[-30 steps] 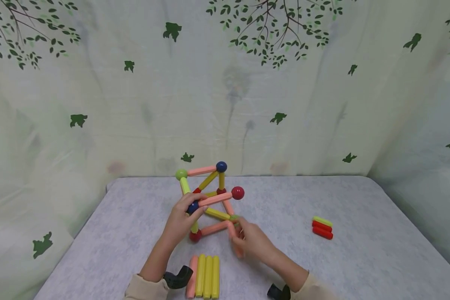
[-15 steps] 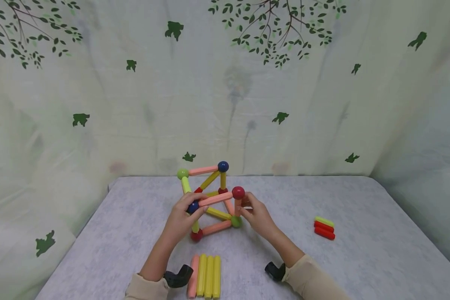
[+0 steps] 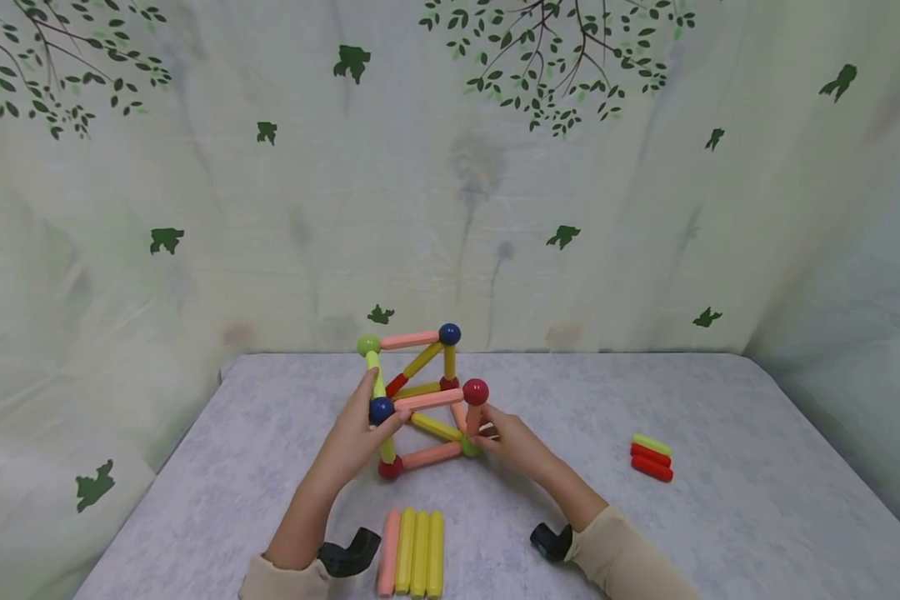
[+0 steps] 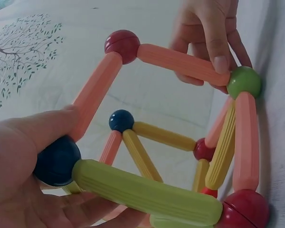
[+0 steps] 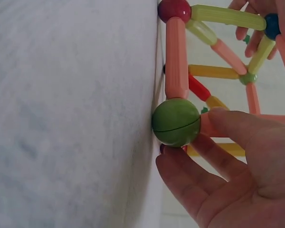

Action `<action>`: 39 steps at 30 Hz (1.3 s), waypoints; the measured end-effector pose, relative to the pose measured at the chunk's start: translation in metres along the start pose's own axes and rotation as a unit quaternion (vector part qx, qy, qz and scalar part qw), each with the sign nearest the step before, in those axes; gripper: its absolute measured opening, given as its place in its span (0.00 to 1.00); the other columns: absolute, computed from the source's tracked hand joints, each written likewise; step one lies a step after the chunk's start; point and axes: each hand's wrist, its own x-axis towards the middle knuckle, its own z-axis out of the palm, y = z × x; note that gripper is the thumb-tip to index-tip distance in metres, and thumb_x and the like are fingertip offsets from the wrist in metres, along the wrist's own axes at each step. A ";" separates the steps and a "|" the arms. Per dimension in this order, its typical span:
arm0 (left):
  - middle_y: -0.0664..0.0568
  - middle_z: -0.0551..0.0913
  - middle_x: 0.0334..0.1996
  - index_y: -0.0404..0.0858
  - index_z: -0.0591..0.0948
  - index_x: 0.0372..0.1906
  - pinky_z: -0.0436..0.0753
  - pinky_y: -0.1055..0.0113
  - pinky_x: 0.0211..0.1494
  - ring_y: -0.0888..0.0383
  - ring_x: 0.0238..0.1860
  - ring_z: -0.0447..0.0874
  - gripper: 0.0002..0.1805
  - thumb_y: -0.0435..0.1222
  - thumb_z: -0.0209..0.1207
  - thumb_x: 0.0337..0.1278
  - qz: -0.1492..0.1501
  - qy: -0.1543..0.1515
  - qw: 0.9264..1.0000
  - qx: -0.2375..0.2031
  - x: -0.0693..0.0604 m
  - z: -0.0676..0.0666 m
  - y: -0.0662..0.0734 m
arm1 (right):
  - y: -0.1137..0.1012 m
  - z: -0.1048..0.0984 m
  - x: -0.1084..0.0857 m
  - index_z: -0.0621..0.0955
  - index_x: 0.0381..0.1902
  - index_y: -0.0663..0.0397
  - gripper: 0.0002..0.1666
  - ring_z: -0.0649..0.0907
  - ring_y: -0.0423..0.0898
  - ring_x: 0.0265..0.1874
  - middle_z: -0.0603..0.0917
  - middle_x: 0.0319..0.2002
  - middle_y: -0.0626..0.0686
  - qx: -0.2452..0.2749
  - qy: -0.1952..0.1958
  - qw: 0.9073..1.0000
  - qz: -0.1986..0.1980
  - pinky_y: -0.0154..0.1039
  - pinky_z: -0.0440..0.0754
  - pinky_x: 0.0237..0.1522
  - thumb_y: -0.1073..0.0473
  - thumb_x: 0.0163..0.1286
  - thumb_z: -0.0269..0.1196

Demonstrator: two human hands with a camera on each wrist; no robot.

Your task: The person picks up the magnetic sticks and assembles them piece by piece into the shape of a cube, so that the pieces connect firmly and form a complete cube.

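A frame of coloured rods and balls stands on the table. My left hand point(image 3: 348, 437) holds its near upper left corner around a blue ball point(image 4: 58, 160), thumb on the pink top rod point(image 4: 97, 95). That rod runs across to a red ball point(image 3: 476, 392). Under the red ball an upright pink rod point(image 4: 183, 64) reaches down to a green ball point(image 5: 175, 122). My right hand point(image 3: 516, 442) pinches this upright rod low down, thumb in front and fingers behind, close by the green ball. A light green rod point(image 4: 147, 192) links the blue ball to a lower red ball point(image 4: 242, 210).
One pink rod point(image 3: 388, 554) and several yellow rods point(image 3: 420, 554) lie side by side at the near edge. Farther right are a short lime rod point(image 3: 651, 444) and two short red rods point(image 3: 652, 468). A leaf-patterned cloth point(image 3: 495, 208) hangs behind the table point(image 3: 757, 517).
My right hand brought the pink rod upright under the red ball, between it and the green ball, then slid lower along it. My left hand shifted slightly at the blue ball, its fingers spreading upward.
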 end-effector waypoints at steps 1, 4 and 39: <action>0.37 0.49 0.66 0.37 0.43 0.69 0.66 0.47 0.55 0.41 0.64 0.53 0.52 0.56 0.58 0.48 0.002 -0.007 1.000 -0.012 0.001 0.001 0.000 | 0.001 -0.001 -0.001 0.72 0.48 0.53 0.17 0.78 0.49 0.44 0.78 0.43 0.50 -0.003 0.000 1.000 -0.005 0.43 0.78 0.42 0.61 0.61 0.62; 0.40 0.49 0.67 0.40 0.43 0.70 0.66 0.48 0.55 0.42 0.64 0.53 0.51 0.56 0.58 0.48 0.003 -0.015 0.999 -0.033 0.002 0.005 0.000 | 0.005 -0.004 -0.006 0.73 0.43 0.51 0.13 0.78 0.48 0.43 0.78 0.41 0.48 -0.013 0.005 1.000 -0.009 0.41 0.78 0.42 0.61 0.61 0.62; 0.44 0.64 0.57 0.39 0.61 0.64 0.77 0.59 0.41 0.52 0.47 0.71 0.39 0.50 0.61 0.49 -0.020 -0.163 0.986 0.030 -0.037 0.017 -0.028 | 0.061 -0.107 -0.128 0.72 0.53 0.58 0.26 0.74 0.54 0.47 0.75 0.50 0.56 -0.169 0.107 0.977 0.068 0.50 0.74 0.45 0.61 0.56 0.65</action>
